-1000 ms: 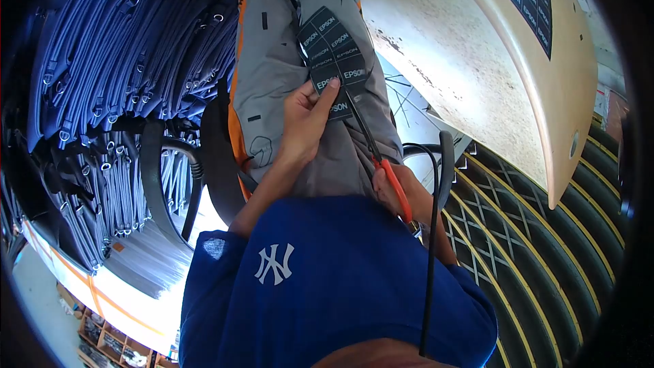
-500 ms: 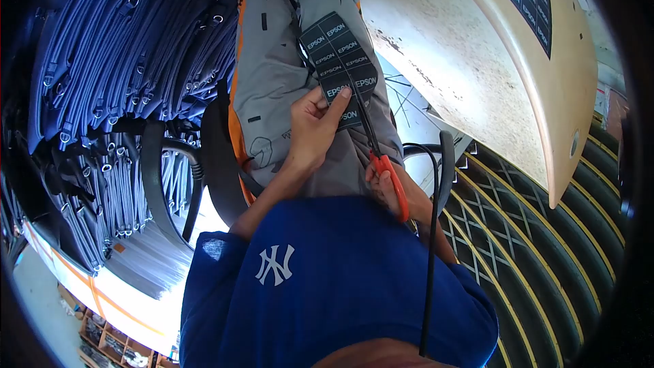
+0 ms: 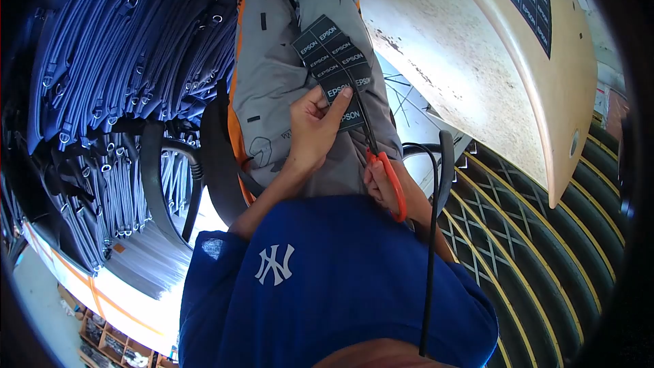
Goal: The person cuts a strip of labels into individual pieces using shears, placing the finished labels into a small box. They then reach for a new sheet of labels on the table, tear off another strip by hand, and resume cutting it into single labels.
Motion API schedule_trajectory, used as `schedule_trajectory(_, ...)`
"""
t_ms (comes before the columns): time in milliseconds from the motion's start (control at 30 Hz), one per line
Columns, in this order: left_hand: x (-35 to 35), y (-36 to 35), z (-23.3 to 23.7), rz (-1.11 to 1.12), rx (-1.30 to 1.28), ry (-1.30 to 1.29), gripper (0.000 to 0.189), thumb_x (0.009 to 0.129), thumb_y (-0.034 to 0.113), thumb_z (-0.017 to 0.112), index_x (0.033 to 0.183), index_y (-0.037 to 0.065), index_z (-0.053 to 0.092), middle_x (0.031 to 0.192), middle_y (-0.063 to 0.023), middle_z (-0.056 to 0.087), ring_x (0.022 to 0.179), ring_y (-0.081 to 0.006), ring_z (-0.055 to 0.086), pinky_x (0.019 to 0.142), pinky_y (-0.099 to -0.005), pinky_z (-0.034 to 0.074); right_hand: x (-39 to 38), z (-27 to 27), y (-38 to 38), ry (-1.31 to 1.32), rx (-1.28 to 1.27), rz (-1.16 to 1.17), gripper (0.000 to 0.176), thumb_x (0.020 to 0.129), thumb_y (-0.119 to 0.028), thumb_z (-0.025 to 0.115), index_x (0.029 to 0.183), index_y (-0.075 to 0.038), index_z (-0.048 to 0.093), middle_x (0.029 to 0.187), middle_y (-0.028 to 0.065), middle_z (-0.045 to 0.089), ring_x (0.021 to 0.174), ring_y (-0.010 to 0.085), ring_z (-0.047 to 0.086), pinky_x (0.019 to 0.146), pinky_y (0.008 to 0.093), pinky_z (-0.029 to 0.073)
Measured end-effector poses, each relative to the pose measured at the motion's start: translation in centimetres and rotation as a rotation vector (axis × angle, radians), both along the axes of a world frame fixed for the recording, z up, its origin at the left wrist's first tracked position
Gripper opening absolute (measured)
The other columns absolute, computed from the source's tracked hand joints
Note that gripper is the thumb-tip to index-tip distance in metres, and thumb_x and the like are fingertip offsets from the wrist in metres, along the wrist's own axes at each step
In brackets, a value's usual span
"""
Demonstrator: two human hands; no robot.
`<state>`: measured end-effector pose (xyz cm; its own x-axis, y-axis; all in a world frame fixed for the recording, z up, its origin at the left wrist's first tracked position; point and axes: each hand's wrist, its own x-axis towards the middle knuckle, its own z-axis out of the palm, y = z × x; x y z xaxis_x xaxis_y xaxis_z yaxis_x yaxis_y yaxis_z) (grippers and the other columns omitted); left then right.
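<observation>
My left hand (image 3: pixel 315 123) pinches a black sheet of EPSON labels (image 3: pixel 319 46) between thumb and fingers, low on its left side. The sheet has white print and thin lines dividing it into blocks. It is held over my lap, and its upper part slants to the left. My right hand (image 3: pixel 379 185) grips scissors (image 3: pixel 395 187) by their red-orange handles. Their dark blades point up and away from me and lie at the lower right part of the sheet, beside my left thumb. How far apart the blades are is hard to see.
Dark blue straps (image 3: pixel 136 34) with metal rings hang in bundles at left. At right, a pale curved tabletop (image 3: pixel 463 48) bears another EPSON label sheet (image 3: pixel 526 0). Black chair armrests (image 3: pixel 444 170) flank me. A black cable (image 3: pixel 430 259) hangs over my right arm.
The sheet's upper part has shifted a little left and its right strip has bent. My right hand and the scissors handles have moved slightly left. My left hand keeps its place.
</observation>
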<state>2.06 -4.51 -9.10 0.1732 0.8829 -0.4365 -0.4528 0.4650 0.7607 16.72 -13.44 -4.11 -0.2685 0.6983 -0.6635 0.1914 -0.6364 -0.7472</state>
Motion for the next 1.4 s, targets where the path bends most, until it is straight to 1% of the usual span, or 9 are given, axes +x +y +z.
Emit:
schedule_trajectory(233,-0.2,0.0,-0.2,0.000,0.015,0.025,0.013,0.089,0.005,0.059,0.099,-0.001,0.063,0.086,-0.0013,0.066,0.074,-0.0014,0.056,0.063,-0.0179,0.046,-0.3,0.5,0.5,-0.078,-0.093,0.003,0.058,0.096,-0.052,0.030,0.066,-0.005,0.045,0.046,0.0009,0.041,0.035,0.0096,0.041,0.035,0.0229,0.033)
schedule_trajectory(567,-0.9,1.1,-0.7,-0.002,-0.136,0.029,0.015,0.092,0.014,0.057,0.094,0.001,0.064,0.079,0.0004,0.064,0.066,-0.0007,0.056,0.058,-0.0172,0.045,-0.1,1.2,0.8,-0.060,-0.164,0.008,0.058,0.096,-0.052,0.031,0.066,-0.004,0.044,0.046,0.0011,0.042,0.034,0.0106,0.043,0.034,0.0233,0.035)
schedule_trajectory(667,-0.8,1.2,-0.9,0.033,-0.136,-0.003,0.015,0.092,0.015,0.057,0.093,0.001,0.063,0.077,0.0012,0.064,0.064,-0.0004,0.055,0.056,-0.0173,0.045,0.2,1.5,0.9,-0.063,-0.244,0.043,0.049,0.096,-0.044,0.041,0.069,-0.003,0.048,0.050,0.0025,0.046,0.041,0.0128,0.048,0.040,0.0265,0.038)
schedule_trajectory(733,-0.7,1.2,-0.9,0.045,-0.111,-0.016,0.015,0.092,0.016,0.058,0.093,0.002,0.063,0.076,0.0016,0.064,0.063,-0.0004,0.055,0.055,-0.0174,0.045,0.1,1.1,0.7,-0.136,-0.026,0.097,0.047,0.096,-0.040,0.040,0.073,0.000,0.049,0.056,0.0082,0.049,0.054,0.0186,0.052,0.054,0.0313,0.041)
schedule_trajectory(767,-0.7,1.2,-0.8,0.049,-0.098,0.004,0.015,0.092,0.015,0.057,0.095,0.001,0.063,0.076,0.0016,0.064,0.063,-0.0003,0.055,0.055,-0.0174,0.044,-0.1,0.7,0.3,-0.135,-0.026,0.097,0.047,0.096,-0.040,0.040,0.073,0.000,0.049,0.056,0.0082,0.049,0.054,0.0186,0.052,0.054,0.0313,0.041)
schedule_trajectory(833,-0.6,1.1,-0.6,0.052,-0.086,0.023,0.015,0.092,0.015,0.057,0.096,0.001,0.063,0.076,0.0016,0.064,0.064,-0.0003,0.055,0.055,-0.0173,0.044,-0.2,-0.1,-0.4,-0.026,0.122,0.028,0.050,0.095,-0.051,0.035,0.078,-0.006,0.046,0.061,-0.0017,0.043,0.048,0.0063,0.039,0.044,0.0211,0.031)
schedule_trajectory(1167,-0.4,0.4,0.0,0.005,-0.029,0.066,0.015,0.092,0.012,0.057,0.099,0.000,0.063,0.078,0.0021,0.063,0.066,0.0010,0.053,0.056,-0.0164,0.043,-0.3,0.3,-0.1,0.101,-0.014,-0.033,0.050,0.093,-0.055,0.034,0.085,-0.007,0.043,0.063,-0.0031,0.039,0.050,0.0046,0.035,0.044,0.0200,0.030)
schedule_trajectory(1333,-0.2,0.4,-0.1,0.022,-0.010,0.078,0.014,0.093,0.012,0.056,0.098,0.001,0.063,0.078,0.0021,0.063,0.065,0.0011,0.053,0.055,-0.0164,0.043,-0.1,1.0,0.2,0.137,-0.225,-0.072,0.053,0.091,-0.058,0.035,0.085,-0.006,0.044,0.062,-0.0031,0.039,0.048,0.0048,0.035,0.043,0.0202,0.030)
schedule_trajectory(1400,0.0,0.5,0.2,0.065,-0.018,0.068,0.014,0.093,0.012,0.056,0.098,0.000,0.062,0.077,0.0024,0.062,0.064,0.0010,0.052,0.054,-0.0165,0.042,-0.2,0.9,-0.4,0.095,-0.176,-0.062,0.054,0.091,-0.059,0.034,0.085,-0.006,0.044,0.062,-0.0031,0.038,0.048,0.0048,0.035,0.043,0.0201,0.029)
